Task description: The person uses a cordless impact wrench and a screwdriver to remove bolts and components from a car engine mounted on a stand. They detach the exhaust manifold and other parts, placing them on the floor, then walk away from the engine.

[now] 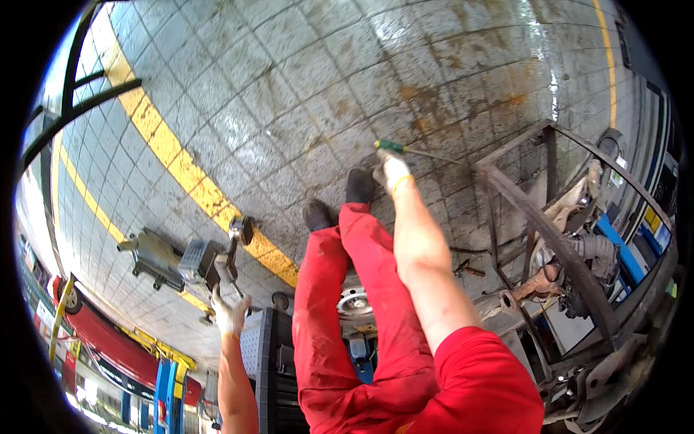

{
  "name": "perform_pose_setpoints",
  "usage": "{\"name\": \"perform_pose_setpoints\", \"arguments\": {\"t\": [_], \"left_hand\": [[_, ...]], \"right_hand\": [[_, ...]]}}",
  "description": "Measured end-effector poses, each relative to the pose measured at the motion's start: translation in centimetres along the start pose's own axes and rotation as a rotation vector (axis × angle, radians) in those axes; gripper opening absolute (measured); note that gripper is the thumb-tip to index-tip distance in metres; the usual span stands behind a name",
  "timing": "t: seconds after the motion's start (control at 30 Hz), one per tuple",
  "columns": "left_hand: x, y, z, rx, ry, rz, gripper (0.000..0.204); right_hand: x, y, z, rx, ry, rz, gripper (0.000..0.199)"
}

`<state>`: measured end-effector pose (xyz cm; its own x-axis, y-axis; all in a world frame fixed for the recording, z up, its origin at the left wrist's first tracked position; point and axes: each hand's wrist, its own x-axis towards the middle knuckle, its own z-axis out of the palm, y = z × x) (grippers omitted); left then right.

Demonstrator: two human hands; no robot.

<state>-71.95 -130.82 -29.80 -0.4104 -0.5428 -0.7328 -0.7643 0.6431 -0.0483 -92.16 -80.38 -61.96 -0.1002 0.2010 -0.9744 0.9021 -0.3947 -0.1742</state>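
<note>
My right hand (391, 168), in a pale work glove, is closed around a screwdriver (391, 146). Its green handle sits at my fingers, and the long thin shaft points right toward a rusty metal frame. Out to the left, my gloved left hand (230, 315) has its fingers apart and holds nothing that I can see. Just beyond those fingers are a grey metal part with a curved pipe (226, 269) and a ribbed boxy unit (196, 262). Whether the left fingers touch the pipe, I cannot tell.
The rusty frame (547, 231) stands at right, with hoses and greasy parts inside. A dark tool cabinet (271, 354) is beside my left leg. A grey metal housing (157, 257) lies farther left. Yellow lines (165, 145) cross the tiled floor; a red car (108, 340) stands far left.
</note>
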Motion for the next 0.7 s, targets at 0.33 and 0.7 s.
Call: {"name": "perform_pose_setpoints", "arguments": {"t": [0.33,0.7], "left_hand": [[-12.0,-3.4,1.8,0.144,-0.206,-0.105,0.096],[-4.7,0.2,-4.8,-0.081,-0.251,-0.067,0.079]], "right_hand": [[1.8,-3.4,1.4,0.038,0.082,-0.018,0.048],[-3.0,-1.0,-0.2,-0.013,0.037,0.094,0.052]]}}
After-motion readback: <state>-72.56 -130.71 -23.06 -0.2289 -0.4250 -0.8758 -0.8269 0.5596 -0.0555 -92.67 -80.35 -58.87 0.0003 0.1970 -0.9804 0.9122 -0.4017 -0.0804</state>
